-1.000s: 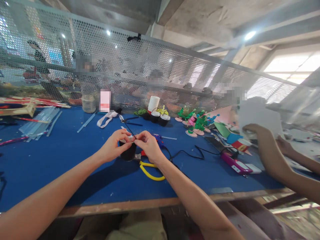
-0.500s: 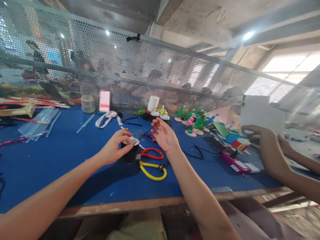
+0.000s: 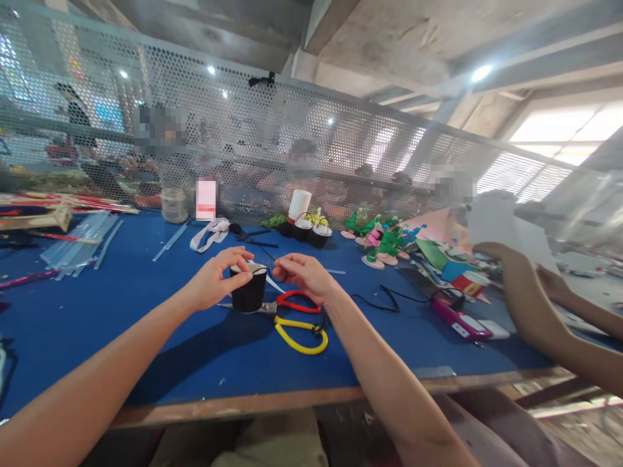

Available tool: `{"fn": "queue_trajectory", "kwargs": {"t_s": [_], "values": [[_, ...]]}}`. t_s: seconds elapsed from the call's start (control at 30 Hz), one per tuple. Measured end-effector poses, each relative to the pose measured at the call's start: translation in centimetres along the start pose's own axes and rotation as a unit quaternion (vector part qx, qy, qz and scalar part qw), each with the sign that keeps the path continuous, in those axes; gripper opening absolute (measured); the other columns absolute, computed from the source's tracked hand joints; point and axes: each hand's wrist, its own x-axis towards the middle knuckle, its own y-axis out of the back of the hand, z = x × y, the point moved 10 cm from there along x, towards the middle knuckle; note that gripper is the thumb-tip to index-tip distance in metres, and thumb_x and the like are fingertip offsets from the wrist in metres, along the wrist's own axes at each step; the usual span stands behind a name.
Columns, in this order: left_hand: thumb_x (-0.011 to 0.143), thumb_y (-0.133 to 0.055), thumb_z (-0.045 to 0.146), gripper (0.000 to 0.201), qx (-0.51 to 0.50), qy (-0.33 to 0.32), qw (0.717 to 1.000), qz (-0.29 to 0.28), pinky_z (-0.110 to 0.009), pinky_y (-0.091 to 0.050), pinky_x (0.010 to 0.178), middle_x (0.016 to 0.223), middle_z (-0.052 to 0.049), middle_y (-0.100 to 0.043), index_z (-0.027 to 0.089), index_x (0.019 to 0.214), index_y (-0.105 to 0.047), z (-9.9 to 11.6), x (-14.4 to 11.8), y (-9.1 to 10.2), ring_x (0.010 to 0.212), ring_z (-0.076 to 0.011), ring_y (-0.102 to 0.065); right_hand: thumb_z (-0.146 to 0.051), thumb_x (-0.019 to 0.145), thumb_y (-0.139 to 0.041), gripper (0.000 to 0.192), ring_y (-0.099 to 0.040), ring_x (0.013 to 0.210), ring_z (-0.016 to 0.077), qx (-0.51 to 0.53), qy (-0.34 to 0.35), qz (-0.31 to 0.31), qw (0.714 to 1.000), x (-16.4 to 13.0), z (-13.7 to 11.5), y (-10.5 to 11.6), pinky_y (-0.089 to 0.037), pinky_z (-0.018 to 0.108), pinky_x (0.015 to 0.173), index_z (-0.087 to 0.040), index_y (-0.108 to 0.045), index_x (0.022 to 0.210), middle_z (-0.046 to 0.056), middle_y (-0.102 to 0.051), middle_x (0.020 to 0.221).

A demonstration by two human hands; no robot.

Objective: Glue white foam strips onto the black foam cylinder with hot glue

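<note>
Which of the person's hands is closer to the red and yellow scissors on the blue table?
Right. The right hand hovers just above the scissors, near the red handle. The left hand is farther, on the other side of the black cup, gripping it.

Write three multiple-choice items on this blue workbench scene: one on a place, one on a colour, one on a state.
1. Where do the scissors lie?
A. on the table just right of the black cup
B. inside the cup
C. by the glass jar

2. What colours are the scissor handles?
A. both green
B. red and yellow
C. both black

3. How does the cup stand?
A. tipped on its side
B. upside down
C. upright, with the left hand at its rim

Answers:
1 A, the blades reach toward the cup's base.
2 B, one red loop lies above one yellow loop.
3 C, its open top faces up; the right hand pinches a thin black wire beside it.
</note>
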Motion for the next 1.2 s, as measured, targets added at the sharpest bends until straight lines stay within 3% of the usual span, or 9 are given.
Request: {"fn": "queue_trajectory", "kwargs": {"t_s": [0.17,0.33,0.47,0.6,0.73,0.87,1.0,1.1,1.2], "values": [[0.069,-0.055,0.032,0.017,-0.101,0.053,0.983,-0.142,-0.036,-0.04,0.086,0.106,-0.005,-0.06,0.018,0.062,-0.051,0.6,-0.8,0.1,0.104,-0.0214,-0.052,-0.033,0.066,-0.065,0.019,-0.056,0.057,0.0087,-0.061,-0.01,-0.175,0.983,-2.0,0.1,-6.1,-0.041,0.022,0.058,-0.015,-0.061,0.069,0.0,-0.065,0.062],[0.071,-0.053,0.029,0.013,0.004,0.053,0.975,-0.216,-0.03,-0.04,0.082,0.102,-0.004,-0.06,0.017,0.063,-0.053,0.6,-1.6,-0.6,0.097,-0.0193,-0.054,-0.031,0.068,-0.063,0.017,-0.057,0.057,0.0082,-0.138,-0.091,-0.26,0.951,-1.8,2.1,-7.1,-0.042,0.02,0.056,-0.014,-0.062,0.067,0.0,-0.065,0.063],[0.072,-0.051,0.028,0.013,0.027,0.028,0.965,-0.258,-0.026,-0.04,0.082,0.097,-0.002,-0.061,0.018,0.065,-0.054,1.0,-1.9,-1.3,0.093,-0.0172,-0.054,-0.024,0.063,-0.065,0.011,-0.054,0.05,0.0072,-0.162,-0.114,-0.227,0.954,0.9,2.8,-6.5,-0.041,0.019,0.05,-0.014,-0.061,0.063,-0.001,-0.063,0.056],[0.072,-0.051,0.027,0.012,0.003,0.015,0.957,-0.291,-0.024,-0.041,0.081,0.094,0.0,-0.061,0.018,0.065,-0.055,1.8,-2.4,-2.1,0.09,-0.0154,-0.055,-0.019,0.059,-0.067,0.011,-0.058,0.055,0.0087,0.035,-0.055,-0.07,0.995,4.4,0.3,-4.4,-0.043,0.019,0.052,-0.016,-0.06,0.068,-0.002,-0.064,0.059],[0.071,-0.053,0.024,0.011,-0.027,0.016,0.949,-0.313,-0.024,-0.041,0.081,0.088,0.001,-0.06,0.018,0.062,-0.055,2.2,-2.9,-2.9,0.09,-0.0154,-0.055,-0.021,0.066,-0.062,0.005,-0.057,0.056,0.0074,0.125,0.004,0.035,0.992,4.6,-2.8,-1.7,-0.045,0.019,0.054,-0.018,-0.059,0.069,-0.003,-0.063,0.062],[0.07,-0.057,0.027,0.011,-0.08,0.006,0.944,-0.319,-0.027,-0.041,0.083,0.097,-0.001,-0.061,0.018,0.064,-0.058,2.2,-3.1,-3.4,0.091,-0.0169,-0.054,-0.023,0.067,-0.062,0.008,-0.056,0.054,0.0078,0.027,0.034,-0.085,0.995,1.3,-5.0,-4.8,-0.046,0.022,0.057,-0.016,-0.061,0.068,-0.002,-0.062,0.06],[0.071,-0.058,0.026,0.009,-0.101,0.02,0.934,-0.343,-0.025,-0.043,0.079,0.08,0.001,-0.062,0.018,0.067,-0.057,1.7,-3.4,-4.4,0.08,-0.0145,-0.055,-0.023,0.067,-0.063,0.009,-0.056,0.053,0.0088,-0.07,0.006,-0.227,0.971,-3.3,-4.4,-9.4,-0.046,0.024,0.056,-0.015,-0.062,0.068,-0.001,-0.064,0.06],[0.071,-0.057,0.025,0.008,-0.094,0.027,0.932,-0.35,-0.024,-0.043,0.076,0.076,0.002,-0.061,0.017,0.072,-0.058,1.7,-3.5,-4.6,0.076,-0.0132,-0.055,-0.024,0.067,-0.062,0.008,-0.058,0.058,0.0107,-0.079,-0.004,-0.264,0.961,-5.3,-4.5,-10.4,-0.047,0.026,0.059,-0.015,-0.062,0.067,-0.001,-0.064,0.061],[0.071,-0.057,0.028,0.011,-0.105,0.021,0.937,-0.333,-0.026,-0.042,0.079,0.09,0.0,-0.062,0.017,0.071,-0.058,2.0,-3.2,-4.2,0.084,-0.015,-0.055,-0.026,0.066,-0.063,0.009,-0.057,0.056,0.0116,-0.062,0.034,-0.222,0.972,-4.8,-5.7,-8.5,-0.046,0.027,0.058,-0.017,-0.062,0.066,-0.001,-0.063,0.059]]}}
